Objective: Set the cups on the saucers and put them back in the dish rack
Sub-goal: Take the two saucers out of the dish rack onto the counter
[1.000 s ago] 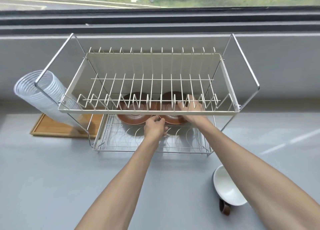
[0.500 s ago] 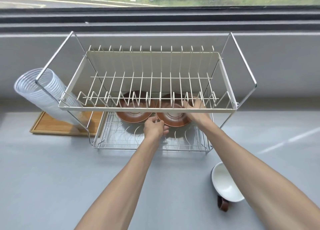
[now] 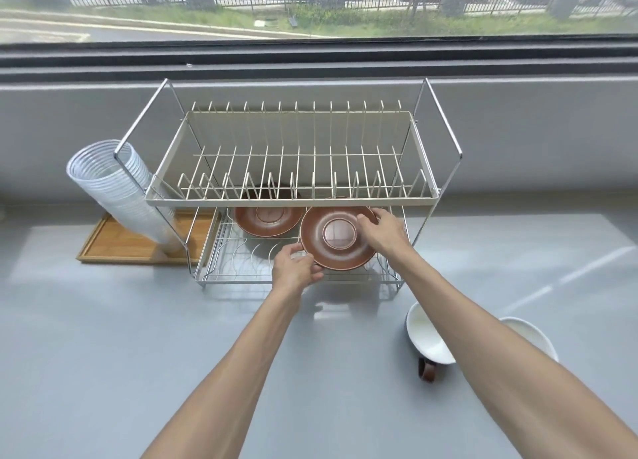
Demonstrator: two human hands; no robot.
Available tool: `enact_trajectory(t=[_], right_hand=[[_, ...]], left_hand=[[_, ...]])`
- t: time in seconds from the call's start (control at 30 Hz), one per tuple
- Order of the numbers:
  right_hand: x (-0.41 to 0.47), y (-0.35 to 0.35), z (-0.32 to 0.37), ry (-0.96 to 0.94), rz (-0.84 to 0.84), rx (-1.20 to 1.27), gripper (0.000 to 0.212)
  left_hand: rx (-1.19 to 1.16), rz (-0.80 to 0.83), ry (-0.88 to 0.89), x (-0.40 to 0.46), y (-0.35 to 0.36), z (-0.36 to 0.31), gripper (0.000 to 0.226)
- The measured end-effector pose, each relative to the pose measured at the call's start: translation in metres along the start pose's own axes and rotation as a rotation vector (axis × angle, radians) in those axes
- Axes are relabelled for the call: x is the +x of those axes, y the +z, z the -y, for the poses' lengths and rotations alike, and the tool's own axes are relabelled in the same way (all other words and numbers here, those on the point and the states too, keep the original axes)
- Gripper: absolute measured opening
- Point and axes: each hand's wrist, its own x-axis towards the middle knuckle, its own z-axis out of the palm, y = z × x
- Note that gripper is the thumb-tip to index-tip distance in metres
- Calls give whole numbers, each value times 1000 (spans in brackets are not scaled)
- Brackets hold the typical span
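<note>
Centre frame, both hands hold one brown saucer at the lower shelf's front edge of the dish rack: left hand fingers pinch its lower-left rim, right hand fingers curl over its right rim. Tilted, it could slip or knock the upper shelf's bar. Open tabletop lies below; two cups sit lower right.

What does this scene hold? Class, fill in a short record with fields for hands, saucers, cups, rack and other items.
left hand: grips the lower left rim of the held saucer
right hand: grips its upper right rim
held saucer: brown, tilted, at the front of the rack's lower tier
second saucer: brown, in the lower tier
cups: two, white inside, on the counter, right
rack: two tiers, upper tier bare
other: stacked plastic cups on a wooden tray
</note>
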Motion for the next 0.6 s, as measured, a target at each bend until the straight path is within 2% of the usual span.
enact_trajectory(t=[0.1, 0.23, 0.4, 0.5, 0.6], right_hand=[[-19, 0, -4, -29, -14, 2, 63], [-52, 3, -11, -14, -3, 58, 38], [-92, 17, -44, 18, 15, 139, 64], [-120, 24, -66, 56, 28, 190, 64], [-148, 27, -87, 96, 7, 236, 55]], left_hand=[[-3, 29, 16, -19, -17, 3, 30], [5, 46, 37, -49, -41, 6, 25], [99, 85, 49, -81, -69, 20, 24], [153, 85, 54, -100, -79, 33, 23], [189, 60, 40, -121, -80, 50, 19]])
